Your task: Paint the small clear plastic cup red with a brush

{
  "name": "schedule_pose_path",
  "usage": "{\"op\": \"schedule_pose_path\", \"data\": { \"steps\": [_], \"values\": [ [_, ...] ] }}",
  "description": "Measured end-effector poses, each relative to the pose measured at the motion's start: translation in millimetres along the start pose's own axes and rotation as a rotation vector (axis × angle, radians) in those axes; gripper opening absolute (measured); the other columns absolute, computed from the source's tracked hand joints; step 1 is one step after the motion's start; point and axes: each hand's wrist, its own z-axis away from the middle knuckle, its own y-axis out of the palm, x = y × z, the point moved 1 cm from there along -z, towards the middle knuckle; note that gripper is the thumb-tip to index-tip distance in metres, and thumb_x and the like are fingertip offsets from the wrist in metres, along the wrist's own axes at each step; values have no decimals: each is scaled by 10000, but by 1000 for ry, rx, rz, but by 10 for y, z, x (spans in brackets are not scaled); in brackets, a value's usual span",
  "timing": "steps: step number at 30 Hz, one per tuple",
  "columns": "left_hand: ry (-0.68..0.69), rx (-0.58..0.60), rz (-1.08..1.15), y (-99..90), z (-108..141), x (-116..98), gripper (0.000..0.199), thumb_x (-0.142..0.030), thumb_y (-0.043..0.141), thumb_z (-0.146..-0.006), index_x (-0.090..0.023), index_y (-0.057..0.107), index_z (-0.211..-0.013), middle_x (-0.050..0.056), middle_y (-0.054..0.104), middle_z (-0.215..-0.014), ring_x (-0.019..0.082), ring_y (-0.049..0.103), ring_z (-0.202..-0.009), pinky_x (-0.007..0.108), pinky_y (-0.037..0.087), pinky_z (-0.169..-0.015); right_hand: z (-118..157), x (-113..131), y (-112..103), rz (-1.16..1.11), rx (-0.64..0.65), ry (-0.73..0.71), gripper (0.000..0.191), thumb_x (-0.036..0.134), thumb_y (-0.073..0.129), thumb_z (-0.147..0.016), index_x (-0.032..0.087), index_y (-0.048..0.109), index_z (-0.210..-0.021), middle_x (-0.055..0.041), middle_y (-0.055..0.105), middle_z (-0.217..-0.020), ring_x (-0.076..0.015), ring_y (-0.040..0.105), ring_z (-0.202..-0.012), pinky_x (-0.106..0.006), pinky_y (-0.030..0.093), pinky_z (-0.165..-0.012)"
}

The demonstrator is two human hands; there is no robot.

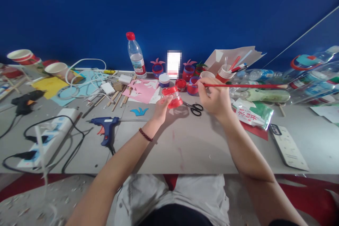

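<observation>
My left hand (pixel 162 110) is closed round a small clear container (pixel 175 97) painted partly red, tilted above the grey table. In my right hand (pixel 215 96) is a long red paintbrush (pixel 238 85), its painted end pointing left by the container. Just behind these stand an open jar of red paint (pixel 180 84) and a white-lidded jar (pixel 164 80). Black scissors (pixel 196 108) lie between my hands. Painted cups with leaf-shaped tops (pixel 189 72) stand near the blue wall.
A blue glue gun (pixel 107 127) and a power strip (pixel 50 139) lie at the left. Behind them are a bottle (pixel 137 60), pink paper (pixel 141 91) and wooden sticks. Plastic bottles (pixel 267 94) crowd the right, with a phone (pixel 288 147) near the front edge.
</observation>
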Motion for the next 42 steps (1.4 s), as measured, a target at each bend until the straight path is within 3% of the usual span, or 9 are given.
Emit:
{"op": "schedule_pose_path", "data": {
  "steps": [5,9,13,24,42],
  "values": [
    [-81,233,316,-48,-73,4,467,-541,764,-724,-196,719,-1035,72,755,-1020,263,686,-1069,377,531,-938,-38,-118,-79,8,-21,56,186,238,477,-973,230,616,-851,-54,696,-824,-227,661,-823,-363,494,-735],
    [-139,290,414,-64,-61,-55,537,-551,701,-729,-200,684,-1136,90,744,-1097,276,648,-1184,374,535,-925,-48,-98,-103,-11,20,60,180,236,465,-988,236,620,-896,-52,713,-866,-218,673,-859,-353,496,-755],
    [-192,339,435,-70,-31,-111,611,-592,681,-708,-172,674,-1151,110,740,-1114,270,655,-1165,362,549,-900,-57,-68,-113,-7,48,74,188,231,456,-988,237,615,-888,-46,712,-846,-209,666,-827,-352,488,-761],
    [-225,343,401,-106,-36,-107,684,-703,576,-739,-152,688,-1129,145,729,-1154,301,634,-1212,415,538,-964,-81,-64,-142,-148,-12,82,163,229,508,-967,239,650,-888,-36,715,-858,-203,677,-831,-358,516,-742],
    [-275,319,429,-156,-97,-28,696,-704,481,-778,-145,684,-1141,137,738,-1144,288,641,-1185,416,509,-983,-78,-96,-161,-438,8,361,186,364,582,-964,232,687,-886,-37,709,-891,-167,680,-777,-343,598,-707]
  ]
}}
